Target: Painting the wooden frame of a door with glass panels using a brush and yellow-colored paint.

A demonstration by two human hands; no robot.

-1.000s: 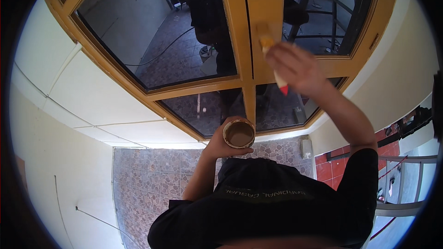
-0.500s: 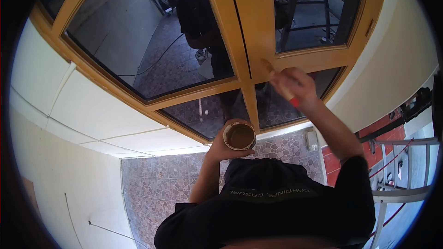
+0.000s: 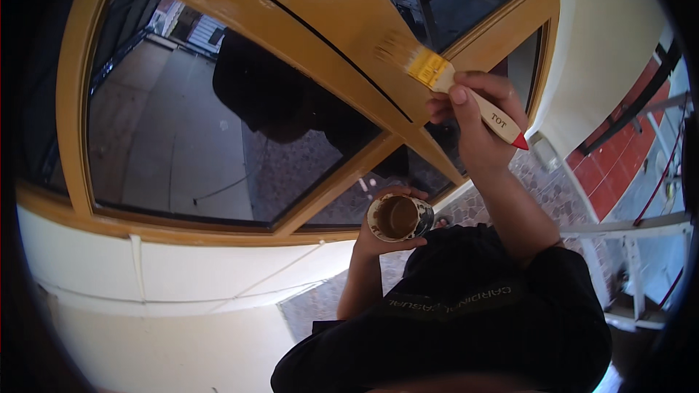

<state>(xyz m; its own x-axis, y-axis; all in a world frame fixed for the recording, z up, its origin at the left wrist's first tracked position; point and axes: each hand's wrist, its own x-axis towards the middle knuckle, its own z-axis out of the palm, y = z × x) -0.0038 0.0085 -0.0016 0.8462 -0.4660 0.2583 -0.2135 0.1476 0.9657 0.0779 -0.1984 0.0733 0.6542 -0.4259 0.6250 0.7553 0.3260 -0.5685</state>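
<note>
- The paintbrush [image 3: 431,70] lies in the right grip [image 3: 479,138], which is closed around its pale handle, thumb on top; the red handle end sticks out behind the palm.
- Ahead of that grip, the bristles are blurred over the wood, so I cannot tell whether they press on it.
- The left grip [image 3: 373,242], lower and to the left of the right one, is wrapped around a cup [image 3: 424,217]; some of its fingers are hidden behind the wall.
- Inside the cup is brown paint [image 3: 398,220]; its depth is hard to judge, and the rim is smeared.
- Beyond both grips runs a yellow-brown wooden frame [image 3: 313,29], cut off at the top.
- Left of the grips, a glass pane [image 3: 175,124] carries dark reflections that obscure what is behind it.
- Right of the right grip, a metal ladder [image 3: 635,276] is only partly visible.
</note>
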